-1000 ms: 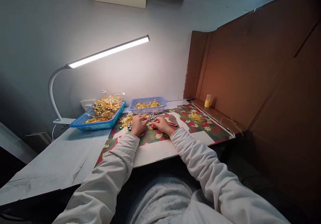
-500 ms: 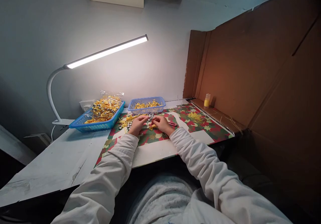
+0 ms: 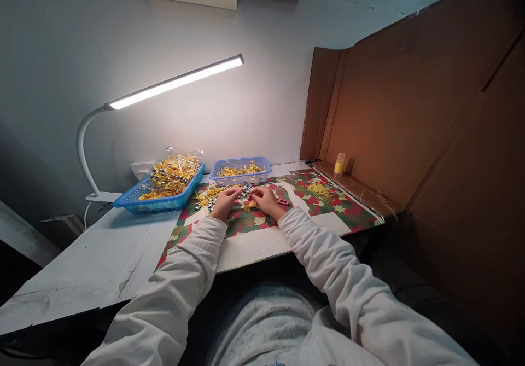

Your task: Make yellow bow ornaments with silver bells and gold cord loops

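Note:
My left hand (image 3: 225, 203) is closed in a pinch at a cluster of small shiny silver balls (image 3: 246, 191), which shows between my two hands. My right hand (image 3: 266, 202) has its fingertips pinched together at the right side of this cluster; what they hold is too small to tell. A yellow ribbon bow (image 3: 250, 206) is just below my right fingers. Beside my left hand lie yellow ribbon pieces and cords (image 3: 207, 196) with more silver balls. Right by my right wrist a red-handled tool (image 3: 283, 202) lies partly hidden.
A blue basket (image 3: 150, 206) heaped with yellow bows and silver balls stands at the left. Behind my hands is a lilac-blue basket (image 3: 240, 179) of yellow bows. Yellow cords (image 3: 320, 190) lie at the right, near a small yellow bottle (image 3: 339, 164). A lamp (image 3: 176, 81) arches overhead.
Both hands stay in nearly the same place around the silver balls, with only slight finger movement. The whole view has shifted a little.

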Available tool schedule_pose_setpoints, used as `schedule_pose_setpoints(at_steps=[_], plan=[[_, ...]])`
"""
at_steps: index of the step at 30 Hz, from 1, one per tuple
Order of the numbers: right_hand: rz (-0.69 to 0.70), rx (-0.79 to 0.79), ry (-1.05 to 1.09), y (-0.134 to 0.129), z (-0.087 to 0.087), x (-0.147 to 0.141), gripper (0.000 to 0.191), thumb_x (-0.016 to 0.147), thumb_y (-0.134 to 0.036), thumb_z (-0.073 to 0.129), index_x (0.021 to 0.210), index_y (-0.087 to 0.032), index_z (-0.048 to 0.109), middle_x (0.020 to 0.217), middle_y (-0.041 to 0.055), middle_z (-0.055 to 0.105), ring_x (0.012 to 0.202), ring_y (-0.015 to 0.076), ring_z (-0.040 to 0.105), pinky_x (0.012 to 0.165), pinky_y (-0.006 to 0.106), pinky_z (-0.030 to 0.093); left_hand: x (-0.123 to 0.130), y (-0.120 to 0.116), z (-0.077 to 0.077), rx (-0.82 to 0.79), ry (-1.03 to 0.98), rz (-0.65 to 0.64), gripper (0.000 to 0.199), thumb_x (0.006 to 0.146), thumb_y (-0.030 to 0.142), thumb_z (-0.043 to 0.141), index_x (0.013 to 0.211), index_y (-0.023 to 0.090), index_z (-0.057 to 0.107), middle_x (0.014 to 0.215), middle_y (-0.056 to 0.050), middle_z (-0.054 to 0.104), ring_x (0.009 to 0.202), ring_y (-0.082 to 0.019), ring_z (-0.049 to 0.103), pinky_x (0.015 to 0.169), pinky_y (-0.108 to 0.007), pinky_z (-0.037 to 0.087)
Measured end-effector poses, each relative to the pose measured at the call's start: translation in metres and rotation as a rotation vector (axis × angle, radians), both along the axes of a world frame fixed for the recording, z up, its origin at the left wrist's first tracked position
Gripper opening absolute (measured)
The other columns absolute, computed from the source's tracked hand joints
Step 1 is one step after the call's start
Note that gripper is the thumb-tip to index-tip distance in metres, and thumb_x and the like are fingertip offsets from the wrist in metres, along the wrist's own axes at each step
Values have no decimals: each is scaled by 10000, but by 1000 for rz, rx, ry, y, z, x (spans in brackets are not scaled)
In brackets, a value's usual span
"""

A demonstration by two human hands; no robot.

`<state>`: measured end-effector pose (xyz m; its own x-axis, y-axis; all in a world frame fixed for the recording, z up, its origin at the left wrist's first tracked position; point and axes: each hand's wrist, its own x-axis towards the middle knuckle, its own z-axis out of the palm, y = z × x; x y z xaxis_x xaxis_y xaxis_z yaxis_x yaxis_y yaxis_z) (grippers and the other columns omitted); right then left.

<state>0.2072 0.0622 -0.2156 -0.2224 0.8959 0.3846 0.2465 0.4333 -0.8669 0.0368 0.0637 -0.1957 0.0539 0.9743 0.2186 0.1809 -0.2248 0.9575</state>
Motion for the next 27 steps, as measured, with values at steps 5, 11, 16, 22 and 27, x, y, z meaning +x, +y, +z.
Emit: schedule_pose_setpoints(at_steps=[5,11,16,22,27], plan=[[2,3,-1,0,0,0,237,957,-338,584,1061,-130,631,1002,51,659,851,143,648,770,329,569,0,0,-1,11,15,-8,263,915,342,625,1064,126,642,1098,-76,659,998,-210,641,879,-419,548],[2,10,-1,2,-2,0,235,958,-337,582,1059,-131,631,1003,51,659,852,143,648,767,327,569,-1,0,-1,53,41,-15,269,916,358,620,1049,126,646,1091,-75,664,998,-211,643,889,-423,542],[9,31,15,3,-2,0,232,955,-339,586,1038,-127,633,975,45,659,830,138,645,755,320,566,-1,-1,-3,118,89,-46,266,913,368,623,1021,127,653,1070,-73,673,1005,-211,643,910,-434,530],[24,53,43,4,-3,0,230,953,-343,589,1010,-126,636,951,39,658,820,135,643,745,313,563,-1,1,-3,249,142,-51,267,911,366,624,1044,136,653,1130,-86,657,1075,-226,616,956,-462,503],[6,50,50,3,-3,-1,237,944,-356,600,935,-123,638,853,15,650,724,110,620,679,275,544,-2,4,-4,348,192,-56,256,907,380,626,986,139,662,1085,-77,669,1077,-223,614,979,-467,484]])
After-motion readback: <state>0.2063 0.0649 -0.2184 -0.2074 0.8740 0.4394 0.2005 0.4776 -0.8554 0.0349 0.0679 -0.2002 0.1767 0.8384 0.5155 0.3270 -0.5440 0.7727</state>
